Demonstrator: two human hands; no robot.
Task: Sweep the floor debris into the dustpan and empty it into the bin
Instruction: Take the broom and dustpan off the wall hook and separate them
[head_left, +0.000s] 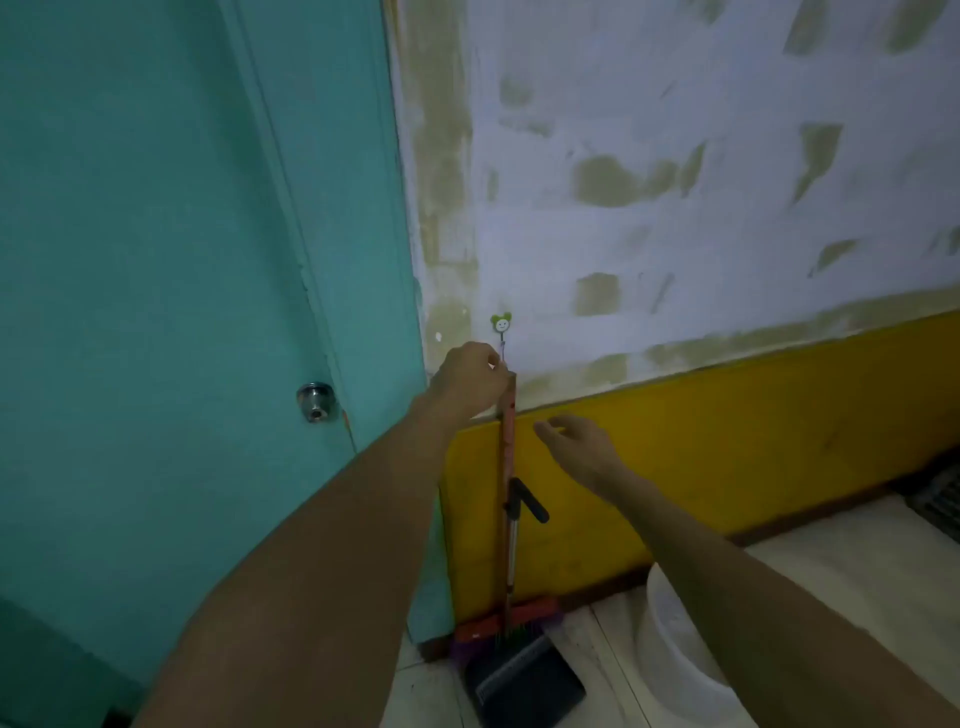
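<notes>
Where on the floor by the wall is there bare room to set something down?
Bare tile lies right of the white bucket, up to the yellow wall base, and in a narrow strip between bucket and dustpan. The door corner is crowded: broom, dustpan and left hand.

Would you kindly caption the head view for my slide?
Left hand grips the hanging broom; right hand open beside it, dustpan below.
</notes>
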